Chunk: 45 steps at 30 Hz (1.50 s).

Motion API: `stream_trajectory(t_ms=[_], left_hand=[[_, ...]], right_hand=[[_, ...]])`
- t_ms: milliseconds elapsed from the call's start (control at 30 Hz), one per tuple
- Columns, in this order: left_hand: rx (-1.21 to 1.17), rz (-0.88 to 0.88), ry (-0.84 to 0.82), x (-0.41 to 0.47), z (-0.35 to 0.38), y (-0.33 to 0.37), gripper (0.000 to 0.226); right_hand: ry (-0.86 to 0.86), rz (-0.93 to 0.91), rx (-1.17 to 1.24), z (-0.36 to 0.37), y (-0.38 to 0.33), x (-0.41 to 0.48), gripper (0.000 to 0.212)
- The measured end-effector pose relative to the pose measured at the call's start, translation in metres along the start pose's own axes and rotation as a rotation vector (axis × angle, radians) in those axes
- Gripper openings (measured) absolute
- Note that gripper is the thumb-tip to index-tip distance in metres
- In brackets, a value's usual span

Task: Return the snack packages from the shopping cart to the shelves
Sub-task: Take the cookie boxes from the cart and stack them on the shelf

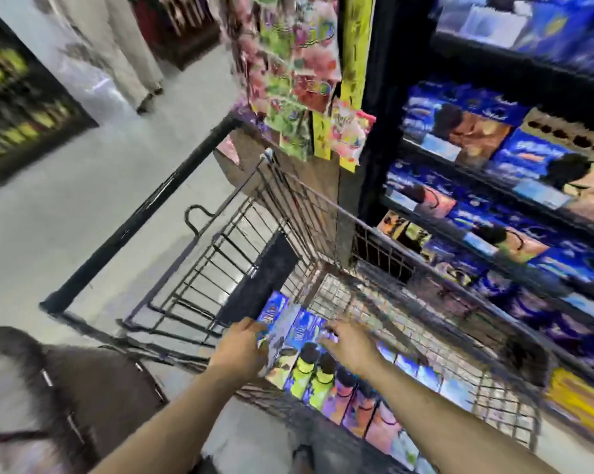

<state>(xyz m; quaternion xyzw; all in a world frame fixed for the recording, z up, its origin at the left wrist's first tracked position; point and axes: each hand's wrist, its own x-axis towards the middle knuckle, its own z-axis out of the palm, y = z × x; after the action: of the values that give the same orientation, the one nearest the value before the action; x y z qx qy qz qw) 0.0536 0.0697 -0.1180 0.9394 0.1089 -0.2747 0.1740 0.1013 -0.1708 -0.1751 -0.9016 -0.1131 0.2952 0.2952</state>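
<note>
Tight row, easy spot for a fumble

Left grip [242,350] looks wrapped round the edge of a blue package [275,319] at the near end of the shopping cart [374,230]. Right grip [348,343] is spread wide over the row of snack packages [309,371] beside it, holding nothing. They're packed tight, so yanking one could tip its neighbours or snag it on the wire rim before it reaches the shelves [493,186]. Pretty blurry tbh.

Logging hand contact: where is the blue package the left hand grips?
Head view, lower centre: the blue package sits in the left hand, inside the shopping cart at the left end of the package row.
</note>
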Motion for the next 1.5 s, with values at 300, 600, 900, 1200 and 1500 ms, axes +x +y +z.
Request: stream_trajectory(t_ms=[300, 600, 900, 1200, 1500], left_hand=[[0.087, 0.026, -0.395, 0.080, 0.045, -0.052, 0.064], [0.199, -0.038, -0.439, 0.098, 0.063, -0.052, 0.057], [0.253, -0.108, -0.459, 0.103, 0.043, -0.040, 0.057], [0.148, -0.055, -0.359, 0.111, 0.031, -0.044, 0.046], [-0.842, 0.035, -0.443, 0.078, -0.034, 0.052, 0.062]], right_hand=[[-0.086, 0.197, 0.273, 0.092, -0.011, 0.109, 0.078], [-0.084, 0.370, 0.590, 0.144, 0.010, 0.181, 0.077], [-0.013, 0.339, 0.840, 0.139, 0.002, 0.170, 0.069], [0.046, 0.422, 1.065, 0.135, -0.001, 0.152, 0.069], [0.095, 0.295, 1.111, -0.025, 0.013, 0.066, 0.074]])
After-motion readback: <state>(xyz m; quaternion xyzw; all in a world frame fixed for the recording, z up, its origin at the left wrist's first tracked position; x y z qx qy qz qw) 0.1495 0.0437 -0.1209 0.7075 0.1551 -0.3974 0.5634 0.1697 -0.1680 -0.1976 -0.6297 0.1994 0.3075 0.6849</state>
